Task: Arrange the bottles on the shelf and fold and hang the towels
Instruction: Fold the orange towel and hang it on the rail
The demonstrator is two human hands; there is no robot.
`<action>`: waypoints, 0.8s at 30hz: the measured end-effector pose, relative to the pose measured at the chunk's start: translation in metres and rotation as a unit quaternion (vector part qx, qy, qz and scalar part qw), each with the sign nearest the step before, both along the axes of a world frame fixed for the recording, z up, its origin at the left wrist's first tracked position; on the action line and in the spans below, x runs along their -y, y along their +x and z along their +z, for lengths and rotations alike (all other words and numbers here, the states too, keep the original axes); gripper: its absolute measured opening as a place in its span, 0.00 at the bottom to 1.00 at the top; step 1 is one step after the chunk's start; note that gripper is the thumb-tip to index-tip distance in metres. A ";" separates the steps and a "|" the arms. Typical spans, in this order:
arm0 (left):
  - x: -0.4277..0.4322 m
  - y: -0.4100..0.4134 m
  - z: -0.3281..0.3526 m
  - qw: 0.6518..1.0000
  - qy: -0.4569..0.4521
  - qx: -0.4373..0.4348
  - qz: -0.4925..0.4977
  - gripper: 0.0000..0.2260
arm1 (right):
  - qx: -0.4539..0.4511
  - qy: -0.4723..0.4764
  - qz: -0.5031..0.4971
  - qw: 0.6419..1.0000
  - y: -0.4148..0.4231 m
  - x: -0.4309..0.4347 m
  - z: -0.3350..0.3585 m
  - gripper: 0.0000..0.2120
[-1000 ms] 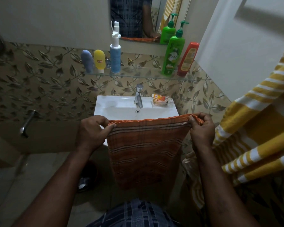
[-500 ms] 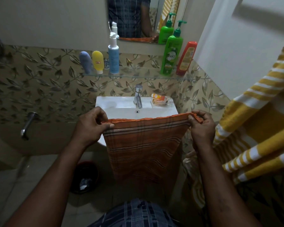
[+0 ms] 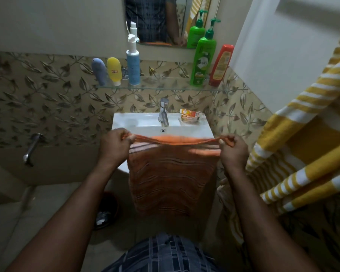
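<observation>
Orange towel point(image 3: 171, 173): soft woven cloth, matt. Shelf point(image 3: 165, 88): clear glass. Tap point(image 3: 164, 111): polished metal. Basin point(image 3: 196, 130): glossy white ceramic. Bottles point(image 3: 202, 59): shiny plastic.

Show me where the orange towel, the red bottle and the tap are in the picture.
orange towel point(image 3: 171, 177), head view, middle of the hanging cloth.
red bottle point(image 3: 221, 65), head view, middle of its body.
tap point(image 3: 163, 111), head view, on the metal spout above the sink.
</observation>
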State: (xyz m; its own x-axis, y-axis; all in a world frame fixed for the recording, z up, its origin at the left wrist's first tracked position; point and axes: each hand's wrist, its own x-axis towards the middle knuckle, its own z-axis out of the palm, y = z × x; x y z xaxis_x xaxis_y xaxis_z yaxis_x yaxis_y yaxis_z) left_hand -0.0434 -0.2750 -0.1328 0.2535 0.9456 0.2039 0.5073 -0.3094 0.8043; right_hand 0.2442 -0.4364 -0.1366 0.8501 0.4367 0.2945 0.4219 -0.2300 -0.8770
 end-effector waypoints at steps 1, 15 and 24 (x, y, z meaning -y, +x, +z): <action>0.002 -0.001 -0.009 0.999 -0.021 -0.030 0.015 0.04 | -0.010 -0.040 -0.012 0.999 0.000 0.004 -0.011 0.08; 0.009 -0.005 -0.025 0.997 -0.060 0.029 -0.025 0.07 | 0.020 -0.014 -0.058 0.998 -0.013 0.029 -0.028 0.09; -0.008 -0.004 -0.014 0.997 -0.059 0.050 -0.009 0.12 | 0.052 -0.041 -0.056 0.996 -0.007 0.025 -0.012 0.07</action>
State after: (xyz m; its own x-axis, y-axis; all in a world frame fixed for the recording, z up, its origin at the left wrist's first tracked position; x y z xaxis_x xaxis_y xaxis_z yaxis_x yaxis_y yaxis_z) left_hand -0.0473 -0.2667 -0.1471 0.2545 0.9601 0.1164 0.4173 -0.2176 0.8823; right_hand 0.2372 -0.4618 -0.1486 0.8616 0.3665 0.3512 0.4774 -0.3497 -0.8061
